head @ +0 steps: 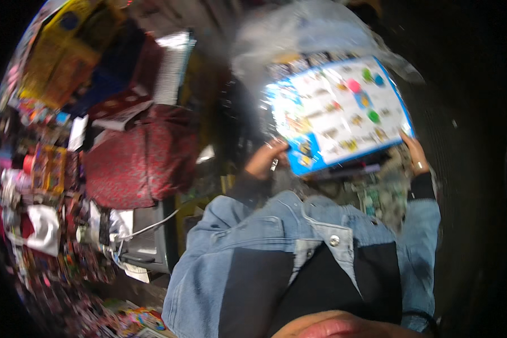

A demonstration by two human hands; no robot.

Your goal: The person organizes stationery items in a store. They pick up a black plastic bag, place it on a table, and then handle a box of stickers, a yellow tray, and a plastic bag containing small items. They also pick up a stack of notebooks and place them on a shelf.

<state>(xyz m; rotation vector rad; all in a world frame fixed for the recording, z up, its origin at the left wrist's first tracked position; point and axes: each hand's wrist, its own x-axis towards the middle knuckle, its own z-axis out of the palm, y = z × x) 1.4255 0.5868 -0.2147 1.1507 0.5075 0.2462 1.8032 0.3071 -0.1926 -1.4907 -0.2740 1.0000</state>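
Note:
A flat rectangular package (338, 110) with a blue border, a white face and small coloured pictures lies between my hands, tilted, under shiny clear film. My left hand (268, 156) grips its lower left corner, and a ring shows on that hand. At the lower right corner, my right hand (415, 154) holds the edge, its fingers partly hidden behind. Beyond the package spreads a large translucent plastic bag (308, 34), blurred. Dark patterned items show just above the package's top edge.
To the left are a red patterned cloth bag (143, 160), yellow boxes (63, 50), a stack of papers (171, 67) and a grey plastic drawer unit (145, 241) with a white cable (158, 222) across it. Many small colourful goods crowd the far left.

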